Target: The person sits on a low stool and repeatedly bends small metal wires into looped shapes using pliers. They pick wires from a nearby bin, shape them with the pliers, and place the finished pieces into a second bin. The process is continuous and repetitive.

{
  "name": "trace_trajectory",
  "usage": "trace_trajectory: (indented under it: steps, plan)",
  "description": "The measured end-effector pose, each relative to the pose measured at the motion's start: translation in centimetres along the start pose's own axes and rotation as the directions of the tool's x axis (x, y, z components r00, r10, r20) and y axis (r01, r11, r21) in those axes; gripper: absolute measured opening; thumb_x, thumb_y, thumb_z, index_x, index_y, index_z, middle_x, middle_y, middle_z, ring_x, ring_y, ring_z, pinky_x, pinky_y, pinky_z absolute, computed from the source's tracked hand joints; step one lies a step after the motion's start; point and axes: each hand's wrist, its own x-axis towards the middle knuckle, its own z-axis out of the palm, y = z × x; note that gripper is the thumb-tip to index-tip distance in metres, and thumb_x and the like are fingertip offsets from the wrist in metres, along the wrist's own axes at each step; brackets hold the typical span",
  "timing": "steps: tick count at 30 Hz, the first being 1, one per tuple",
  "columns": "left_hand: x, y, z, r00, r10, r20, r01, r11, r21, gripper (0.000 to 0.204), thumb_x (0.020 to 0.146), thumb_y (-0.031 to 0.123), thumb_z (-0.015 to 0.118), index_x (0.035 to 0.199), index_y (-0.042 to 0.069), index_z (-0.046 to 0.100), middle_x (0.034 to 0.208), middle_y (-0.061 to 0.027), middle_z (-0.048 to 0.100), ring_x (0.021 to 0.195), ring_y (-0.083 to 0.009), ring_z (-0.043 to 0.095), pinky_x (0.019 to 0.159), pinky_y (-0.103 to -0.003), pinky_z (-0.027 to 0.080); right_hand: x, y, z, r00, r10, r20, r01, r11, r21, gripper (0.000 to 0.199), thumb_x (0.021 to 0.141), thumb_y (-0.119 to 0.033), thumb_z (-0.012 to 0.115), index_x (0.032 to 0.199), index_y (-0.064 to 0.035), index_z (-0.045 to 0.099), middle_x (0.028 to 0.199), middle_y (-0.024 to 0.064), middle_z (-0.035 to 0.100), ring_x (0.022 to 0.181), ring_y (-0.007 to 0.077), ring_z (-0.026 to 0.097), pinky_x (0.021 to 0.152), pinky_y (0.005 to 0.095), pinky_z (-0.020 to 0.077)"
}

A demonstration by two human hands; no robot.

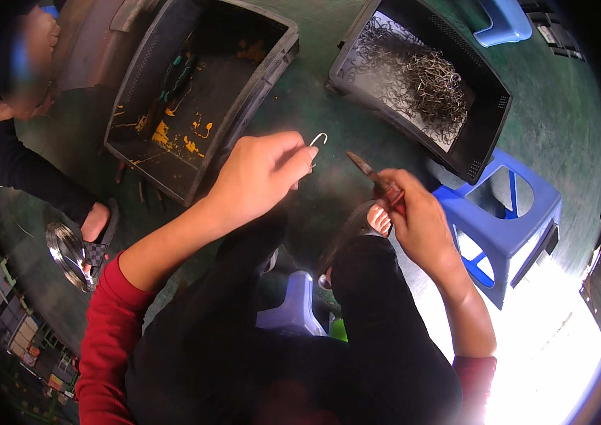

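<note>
My left hand (pixel 254 173) is closed, pinching a small bent metal hook (pixel 322 136) between thumb and fingers. The hook's curved end sticks up past the fingertips; its lower part is mostly hidden by them. To the right, my right hand (pixel 421 227) grips a pair of pliers (pixel 366 168) by the red handles. The dark, worn jaws point up and left toward the hook, with a gap between the two. Beyond my right hand, a black crate (pixel 488 127) contains a tangled heap of similar metal hooks (pixel 436 88).
Another black crate (pixel 242 99), stained yellow inside, stands at the far left. Blue plastic stools (pixel 531 209) are at the right, the upper right (pixel 507 27) and beneath me (pixel 299 304). A wire coil (pixel 66 258) lies by another person's sandalled foot (pixel 95 223).
</note>
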Motion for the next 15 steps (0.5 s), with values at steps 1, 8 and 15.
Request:
trace_trajectory:
  steps: [1, 8, 15]
  plan:
    - [-0.1, 0.0, 0.1, 0.999, 0.050, -0.014, -0.049, 0.997, 0.053, 0.027, 0.098, 0.021, 0.059, 0.081, 0.000, 0.062, 0.065, -0.0031, 0.062, 0.056, -0.0077, 0.058, 0.052, -0.023, 0.045, -0.1, 0.1, 0.0, 0.988, 0.076, 0.132, -0.100, 0.978, 0.185, 0.033, 0.088, -0.012, 0.067, 0.119, -0.0063, 0.057, 0.108, 0.0129, 0.065, 0.103, 0.0304, 0.063, 0.087, 0.0380, 0.0488]
    - [-0.7, -0.1, 1.0, 0.961, 0.264, -0.076, -0.248, 0.953, 0.177, 0.025, 0.093, 0.015, 0.063, 0.076, 0.000, 0.052, 0.062, -0.0168, 0.051, 0.054, -0.0359, 0.049, 0.051, -0.040, 0.039, -0.3, -0.3, 0.3, 0.945, 0.071, 0.318, -0.209, 0.880, 0.426, 0.033, 0.095, -0.017, 0.065, 0.123, -0.0021, 0.056, 0.100, 0.0076, 0.069, 0.092, 0.0140, 0.063, 0.084, 0.0296, 0.0491]
    - [-0.7, 0.0, 1.2, 0.931, 0.362, -0.051, -0.336, 0.902, 0.270, 0.023, 0.091, 0.013, 0.063, 0.075, 0.001, 0.051, 0.063, -0.0165, 0.050, 0.055, -0.0368, 0.051, 0.051, -0.041, 0.039, -0.2, -0.8, 0.0, 0.960, 0.053, 0.276, -0.165, 0.901, 0.402, 0.032, 0.095, -0.019, 0.065, 0.120, -0.0028, 0.056, 0.096, 0.0077, 0.068, 0.088, 0.0156, 0.064, 0.081, 0.0305, 0.0495]
